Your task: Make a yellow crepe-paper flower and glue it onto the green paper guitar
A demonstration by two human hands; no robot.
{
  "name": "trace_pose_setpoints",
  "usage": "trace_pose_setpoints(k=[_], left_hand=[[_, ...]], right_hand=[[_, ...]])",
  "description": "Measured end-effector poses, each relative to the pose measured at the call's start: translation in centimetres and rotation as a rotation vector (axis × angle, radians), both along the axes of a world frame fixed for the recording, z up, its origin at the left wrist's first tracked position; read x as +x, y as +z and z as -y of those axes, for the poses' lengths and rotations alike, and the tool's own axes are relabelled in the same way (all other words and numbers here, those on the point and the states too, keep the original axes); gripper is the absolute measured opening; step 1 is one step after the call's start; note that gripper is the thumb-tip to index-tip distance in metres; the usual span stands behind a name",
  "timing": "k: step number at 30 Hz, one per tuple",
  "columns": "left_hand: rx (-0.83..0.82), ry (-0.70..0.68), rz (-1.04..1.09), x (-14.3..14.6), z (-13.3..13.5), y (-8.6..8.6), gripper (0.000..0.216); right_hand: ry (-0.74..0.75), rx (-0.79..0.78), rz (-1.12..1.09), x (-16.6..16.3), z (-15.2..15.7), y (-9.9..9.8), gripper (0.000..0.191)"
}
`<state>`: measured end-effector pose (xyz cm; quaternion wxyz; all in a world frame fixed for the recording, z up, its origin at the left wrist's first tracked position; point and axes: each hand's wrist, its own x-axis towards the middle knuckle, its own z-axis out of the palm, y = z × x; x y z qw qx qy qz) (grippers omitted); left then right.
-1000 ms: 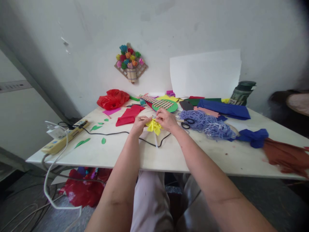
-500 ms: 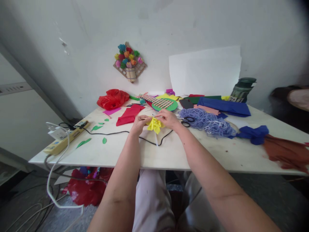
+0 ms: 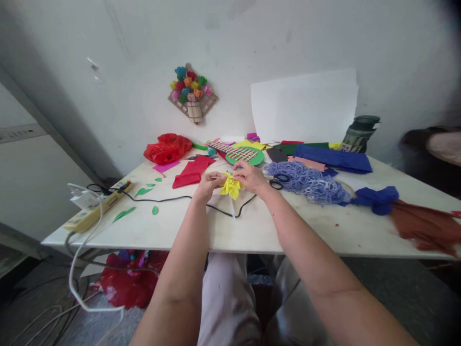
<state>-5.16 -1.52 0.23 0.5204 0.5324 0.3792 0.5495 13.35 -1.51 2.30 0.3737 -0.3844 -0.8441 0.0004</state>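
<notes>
Both my hands meet over the middle of the white table (image 3: 252,230). My left hand (image 3: 208,184) and my right hand (image 3: 250,177) pinch a crumpled yellow paper flower (image 3: 230,186) from either side, fingers closed on it. A thin stick shows between the fingers at the flower's top, and a white stem hangs below it. A black cable (image 3: 173,198) runs across the table under my hands.
A red paper sheet (image 3: 192,172), a red plastic bag (image 3: 167,148), green paper leaves (image 3: 124,212) and a power strip (image 3: 95,207) lie left. Scissors (image 3: 278,181), purple rubber bands (image 3: 306,180), blue paper (image 3: 333,159) and brown paper (image 3: 425,226) lie right. A woven green disc (image 3: 245,154) sits behind.
The hands stay on the yellow flower with only small finger movements. The view has shifted slightly.
</notes>
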Motion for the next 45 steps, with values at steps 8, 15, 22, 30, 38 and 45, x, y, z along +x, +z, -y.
trace_pose_setpoints(k=[8,15,22,30,38,45], left_hand=[[-0.054,-0.035,0.05,0.3,0.2,0.3,0.038],[-0.074,-0.123,0.137,0.1,0.2,0.2,0.033],[-0.056,-0.129,0.158,-0.1,0.2,0.3,0.026],[-0.074,-0.012,0.157,0.1,-0.5,-0.2,0.023],[-0.068,0.008,0.165,0.4,-0.3,-0.1,0.024],[-0.057,-0.04,0.192,0.5,-0.3,-0.1,0.028]], right_hand=[[-0.034,0.059,-0.011,-0.3,0.2,0.0,0.017],[-0.04,0.086,-0.102,-0.4,0.0,-0.2,0.017],[-0.008,0.066,-0.173,-0.3,-0.5,-0.4,0.016],[-0.118,0.087,-0.054,-0.9,0.2,-0.3,0.02],[-0.153,0.089,-0.035,-1.0,0.4,-0.4,0.021],[-0.137,0.066,-0.061,-0.9,0.4,-0.5,0.019]])
